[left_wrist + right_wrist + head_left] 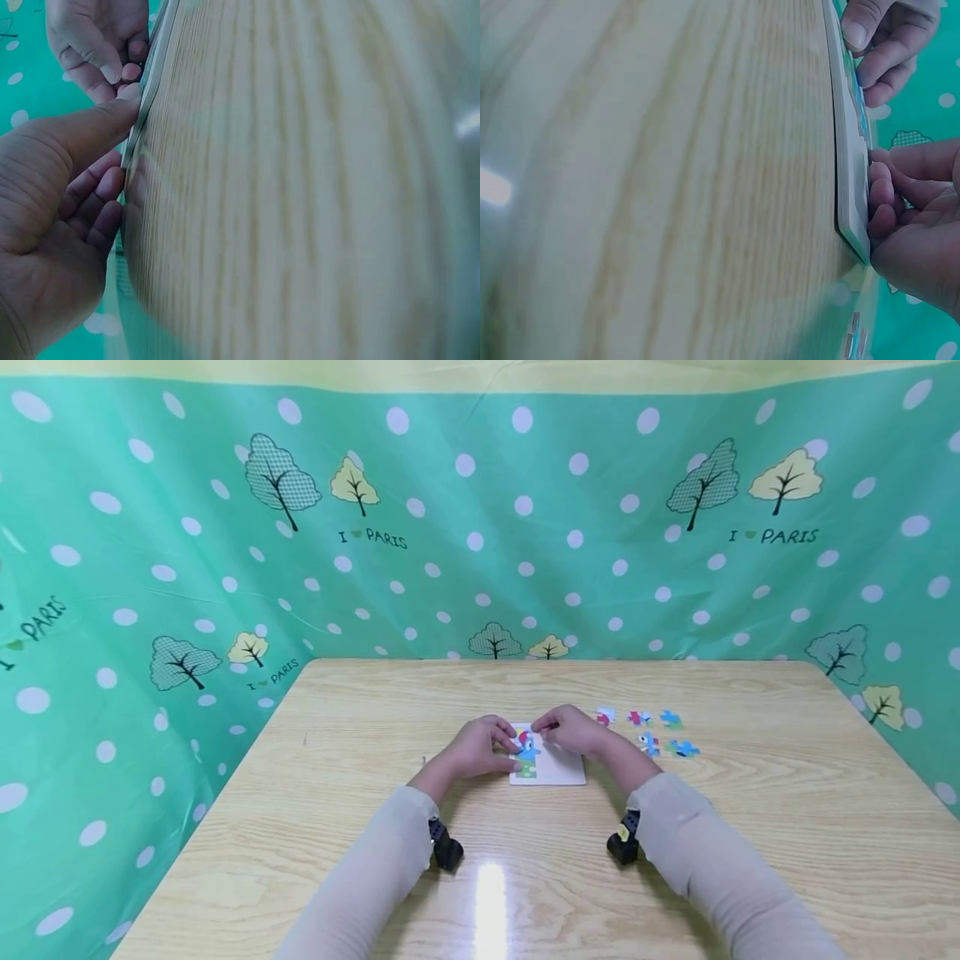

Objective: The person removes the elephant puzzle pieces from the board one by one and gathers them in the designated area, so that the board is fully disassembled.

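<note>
Both hands at a white, flat rectangular board on the pale wood-grain table. Along its left side lies a joined strip of printed jigsaw, yellow and red at the far end, blue in the middle, green with pale spots nearest me; the rest of the visible surface is plain white.

My left hand is at the board's left edge, thumb and fingers parted and loosely bent, touching the strip; the thumb lies nearer me, the fingers farther off. Grip: moderately wide, light contact.

My right hand is over the far part of the board, just right of the strip, thumb and forefinger drawn narrow, remaining fingers curled under. A small dark reddish patch shows beneath them; whether I pinch a piece there, I cannot tell.

Right of the board, on the table: five loose cardboard jigsaw pieces in red, white, blue and green, set in two rough rows. Light grey sleeves; a black camera at each wrist. Behind: green cloth with white dots and printed trees.
</note>
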### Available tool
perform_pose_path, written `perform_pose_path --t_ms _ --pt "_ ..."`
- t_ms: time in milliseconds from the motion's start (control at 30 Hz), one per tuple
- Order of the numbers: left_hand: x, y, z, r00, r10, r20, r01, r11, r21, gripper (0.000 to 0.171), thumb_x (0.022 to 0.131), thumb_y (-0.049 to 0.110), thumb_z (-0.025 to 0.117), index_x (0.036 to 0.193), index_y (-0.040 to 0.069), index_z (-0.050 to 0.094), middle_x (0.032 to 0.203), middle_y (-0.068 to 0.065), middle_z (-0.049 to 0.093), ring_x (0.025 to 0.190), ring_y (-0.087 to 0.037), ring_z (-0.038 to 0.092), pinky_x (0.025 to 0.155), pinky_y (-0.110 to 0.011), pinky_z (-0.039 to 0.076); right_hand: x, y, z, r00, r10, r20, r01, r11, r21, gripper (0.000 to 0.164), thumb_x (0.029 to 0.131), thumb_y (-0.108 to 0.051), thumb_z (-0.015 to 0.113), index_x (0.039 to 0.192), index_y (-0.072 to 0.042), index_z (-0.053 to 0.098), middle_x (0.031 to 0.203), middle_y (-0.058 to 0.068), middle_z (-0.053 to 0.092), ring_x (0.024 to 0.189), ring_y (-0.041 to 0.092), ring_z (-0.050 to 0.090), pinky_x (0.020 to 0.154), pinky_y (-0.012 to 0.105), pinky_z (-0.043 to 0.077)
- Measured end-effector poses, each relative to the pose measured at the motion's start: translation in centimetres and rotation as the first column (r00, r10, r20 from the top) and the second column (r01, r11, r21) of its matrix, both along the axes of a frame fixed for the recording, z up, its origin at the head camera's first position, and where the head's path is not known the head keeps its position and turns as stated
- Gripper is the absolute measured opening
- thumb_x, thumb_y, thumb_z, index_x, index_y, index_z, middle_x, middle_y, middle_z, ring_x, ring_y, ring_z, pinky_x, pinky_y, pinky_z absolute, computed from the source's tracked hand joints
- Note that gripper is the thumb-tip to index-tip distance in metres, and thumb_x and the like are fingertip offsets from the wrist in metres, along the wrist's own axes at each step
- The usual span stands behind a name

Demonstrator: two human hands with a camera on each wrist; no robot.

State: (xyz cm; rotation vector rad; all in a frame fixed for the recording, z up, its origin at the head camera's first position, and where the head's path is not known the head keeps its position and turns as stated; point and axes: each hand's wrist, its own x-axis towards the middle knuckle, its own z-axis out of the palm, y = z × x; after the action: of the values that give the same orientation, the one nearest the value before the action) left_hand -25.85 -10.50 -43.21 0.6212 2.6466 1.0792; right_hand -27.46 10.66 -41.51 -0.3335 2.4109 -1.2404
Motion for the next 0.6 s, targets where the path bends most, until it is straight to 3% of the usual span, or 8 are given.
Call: perform_pose_path --t_ms 233,600 --pt "-0.03 -0.03 0.03 1.0 -0.009 -0.017 0.009 1.0 -0.004 0.018 0.075 0.02 0.086 0.089 0.012 0.077 0.113 0.002 0.06 0.113 -0.02 0.053 0.105 -0.037 0.038 0.18 -0.47 -0.3 0.999 0.05 -0.02 -0.051 0.999 -0.017 0.028 0.092 0.004 0.052 0.114 0.0 0.069 0.117 0.013 0.064 0.115 0.028 0.053 0.103 0.046 0.039" --pt "-0.01 -0.09 -0.22 1.0 0.002 -0.007 -0.002 1.0 -0.006 0.017 0.076 0.022 0.085 0.089 0.014 0.077 0.114 0.003 0.059 0.114 -0.02 0.052 0.105 -0.037 0.038 0.45 -0.22 -0.27 0.988 0.051 -0.148 -0.033 0.992 0.123 0.023 0.091 0.004 0.053 0.103 -0.001 0.07 0.105 0.011 0.065 0.101 0.026 0.057 0.095 0.044 0.045"
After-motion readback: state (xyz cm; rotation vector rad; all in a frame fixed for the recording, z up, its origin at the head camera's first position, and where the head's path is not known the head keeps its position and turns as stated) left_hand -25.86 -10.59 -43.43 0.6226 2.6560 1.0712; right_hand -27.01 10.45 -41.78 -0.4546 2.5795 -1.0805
